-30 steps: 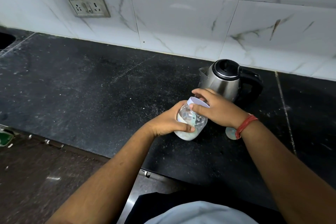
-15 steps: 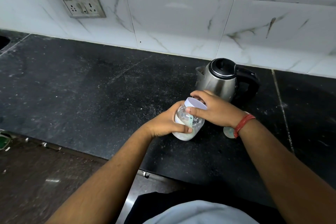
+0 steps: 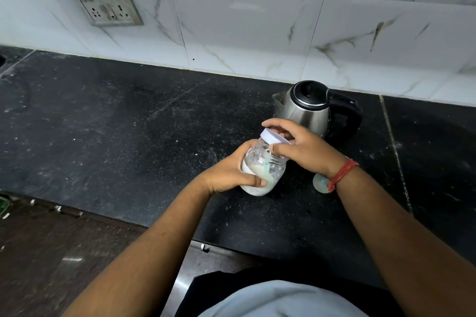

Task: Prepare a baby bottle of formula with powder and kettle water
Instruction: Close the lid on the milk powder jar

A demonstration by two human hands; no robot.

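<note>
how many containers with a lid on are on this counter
2. The clear powder jar with a white lid stands in front, held by both hands. The steel kettle with a black lid stands behind it, near the wall. The forearms may hide others.

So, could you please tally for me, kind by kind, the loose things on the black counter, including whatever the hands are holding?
Clear jar of white powder, gripped by the left hand: 1
White lid on it, under the right hand: 1
Steel kettle: 1
Small pale round object, partly hidden by the right wrist: 1
Total: 4
</note>
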